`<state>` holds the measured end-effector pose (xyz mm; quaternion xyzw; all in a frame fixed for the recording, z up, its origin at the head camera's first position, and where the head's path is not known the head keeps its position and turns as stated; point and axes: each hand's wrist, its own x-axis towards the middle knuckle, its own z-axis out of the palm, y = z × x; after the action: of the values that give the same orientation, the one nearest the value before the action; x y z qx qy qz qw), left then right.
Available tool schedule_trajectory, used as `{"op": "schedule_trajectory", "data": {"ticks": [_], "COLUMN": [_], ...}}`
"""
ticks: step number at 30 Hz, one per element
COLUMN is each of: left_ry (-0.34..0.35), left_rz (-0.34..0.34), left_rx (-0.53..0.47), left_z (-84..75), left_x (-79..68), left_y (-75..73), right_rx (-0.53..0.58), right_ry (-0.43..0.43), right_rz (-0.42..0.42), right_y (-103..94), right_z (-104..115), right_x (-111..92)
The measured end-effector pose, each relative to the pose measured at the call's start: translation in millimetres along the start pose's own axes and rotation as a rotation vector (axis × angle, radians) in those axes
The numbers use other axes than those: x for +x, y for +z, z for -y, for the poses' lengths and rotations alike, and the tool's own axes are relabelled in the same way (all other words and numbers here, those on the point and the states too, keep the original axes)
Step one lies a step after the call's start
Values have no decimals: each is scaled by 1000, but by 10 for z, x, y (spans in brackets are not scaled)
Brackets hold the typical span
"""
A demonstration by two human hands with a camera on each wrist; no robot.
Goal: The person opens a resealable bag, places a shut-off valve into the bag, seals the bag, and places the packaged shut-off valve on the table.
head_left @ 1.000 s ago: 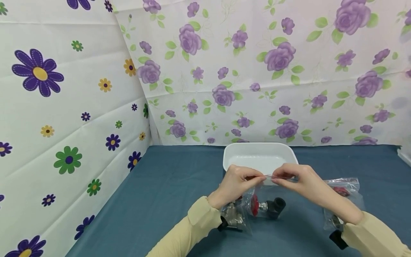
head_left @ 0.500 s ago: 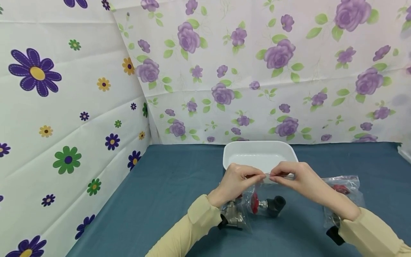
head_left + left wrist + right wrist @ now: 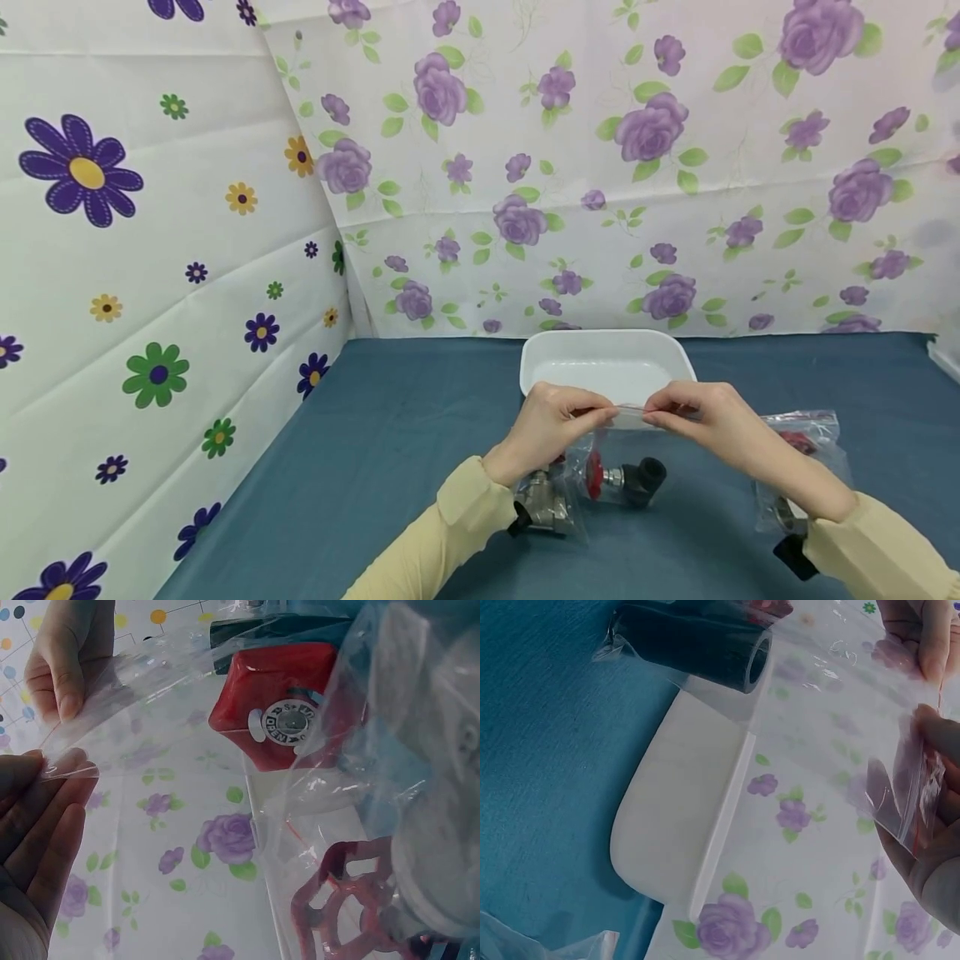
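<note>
In the head view my left hand (image 3: 547,425) pinches one end of the top edge of a clear zip bag (image 3: 622,446). My right hand (image 3: 712,421) pinches the same edge slightly to the right, a small gap between the fingertips. Inside the bag is a valve with a red handwheel (image 3: 595,475) and a black pipe end (image 3: 642,482). The left wrist view shows its red handwheel (image 3: 292,712) close up through the film. A reddish zip line (image 3: 917,838) runs along the bag's edge by my right fingers in the right wrist view.
A white tray (image 3: 607,343) stands behind the hands. A second bagged metal valve (image 3: 546,504) lies beneath my left wrist. Another bag with a red-handled valve (image 3: 813,450) lies by my right forearm. Blue cloth (image 3: 420,417) covers the table, with flowered curtains behind and at left.
My right fingertips shift slightly left, then back right along the bag's edge, widening the gap to my left fingertips. The left hand stays nearly still.
</note>
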<state>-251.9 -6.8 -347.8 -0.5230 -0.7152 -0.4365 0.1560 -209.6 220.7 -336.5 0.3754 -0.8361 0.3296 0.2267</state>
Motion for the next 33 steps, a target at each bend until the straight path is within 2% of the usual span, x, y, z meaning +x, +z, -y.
{"op": "schedule_trajectory", "data": {"ticks": [5,10,19,24,33], "left_ry": [8,21,13,-8,7], "left_rz": [1,0,-10,-8,-14], "left_rx": [16,38,57,40,34], "left_z": [-18,-28,-15,-13,-7], "left_x": [4,2,-18,-25,-33], "left_y": [0,4,-2,-3,5], "right_rx": [-30,-50,11,-4,-52], "right_ry": [-78,-105,-19,-12,-41], "right_rz": [-39,-69,-13,-19,-33], "right_y": [20,42,15,7,30], "right_z": [0,-3,-13,3,27], "right_x": [3,-8,-36,-29,-15]}}
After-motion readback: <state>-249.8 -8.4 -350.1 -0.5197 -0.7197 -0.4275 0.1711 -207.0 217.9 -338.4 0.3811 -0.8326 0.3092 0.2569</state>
